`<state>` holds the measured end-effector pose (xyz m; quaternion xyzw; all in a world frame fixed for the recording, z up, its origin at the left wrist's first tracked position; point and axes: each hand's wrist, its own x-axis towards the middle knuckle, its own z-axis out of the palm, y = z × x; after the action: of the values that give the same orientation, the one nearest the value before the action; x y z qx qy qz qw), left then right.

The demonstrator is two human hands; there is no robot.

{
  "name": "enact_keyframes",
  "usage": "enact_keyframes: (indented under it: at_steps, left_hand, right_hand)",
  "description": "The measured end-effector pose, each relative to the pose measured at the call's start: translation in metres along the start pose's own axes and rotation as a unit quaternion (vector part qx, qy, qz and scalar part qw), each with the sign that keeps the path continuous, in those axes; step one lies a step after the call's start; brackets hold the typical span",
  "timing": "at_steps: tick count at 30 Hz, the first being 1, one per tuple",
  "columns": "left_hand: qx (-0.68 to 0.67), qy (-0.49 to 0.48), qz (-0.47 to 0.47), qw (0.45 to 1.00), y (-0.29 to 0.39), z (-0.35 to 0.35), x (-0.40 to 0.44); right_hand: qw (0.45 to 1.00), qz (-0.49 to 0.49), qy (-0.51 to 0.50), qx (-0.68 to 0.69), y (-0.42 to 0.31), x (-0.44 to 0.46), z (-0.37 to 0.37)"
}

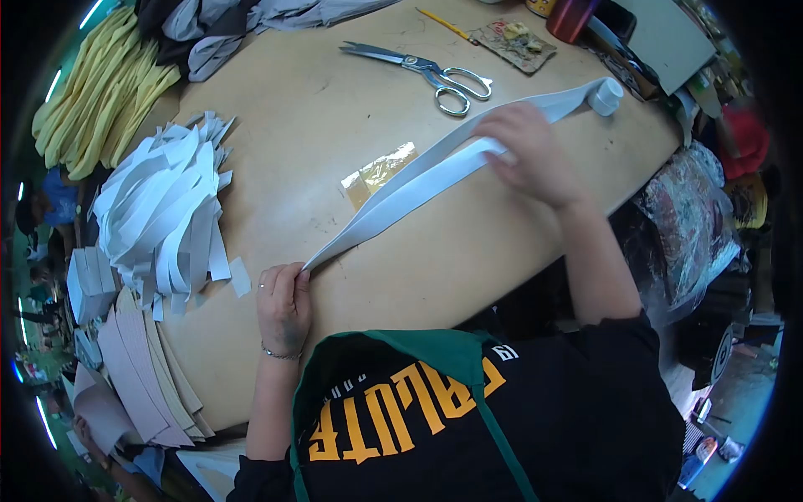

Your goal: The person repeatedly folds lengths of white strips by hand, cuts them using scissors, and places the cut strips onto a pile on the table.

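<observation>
A long white fabric band stretches diagonally over the table, folded back on itself at its near left end. My left hand pinches that fold against the tabletop. My right hand, a little blurred, grips the upper layer near its end, with the fingers closed on it. Under it the other layer runs on to a small white roll near the right edge. A shiny yellowish clear packet lies beside the band. Metal scissors rest just beyond it, blades pointing left.
A heap of white strips covers the left side, with stacked pale sheets below it. Yellow cloth pieces hang at the upper left. A pencil and a stained pad lie at the back. Plastic-wrapped goods stand off the right edge.
</observation>
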<state>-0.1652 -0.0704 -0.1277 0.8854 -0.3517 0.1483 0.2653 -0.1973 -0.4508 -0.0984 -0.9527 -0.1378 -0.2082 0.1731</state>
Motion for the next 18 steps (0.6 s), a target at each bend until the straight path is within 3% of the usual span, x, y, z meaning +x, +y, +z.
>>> enact_keyframes:
  at_steps: [5,8,11,18]
  left_hand:
    - [-0.007,0.019,-0.002,1.000,0.002,0.002,-0.005]
    - [-0.012,0.027,0.002,1.000,0.001,0.002,-0.007]
    - [-0.010,0.035,0.005,0.999,0.002,0.003,-0.007]
    - [-0.014,0.037,0.007,0.999,0.000,0.004,-0.008]
  right_hand:
    - [0.986,-0.054,-0.138,0.072,-0.047,0.024,0.032]
    - [0.970,0.015,-0.237,0.048,-0.061,0.025,0.035]
    - [0.964,0.017,-0.264,0.022,-0.065,0.025,0.025]
    - [0.998,0.033,-0.046,-0.010,-0.033,0.009,0.018]
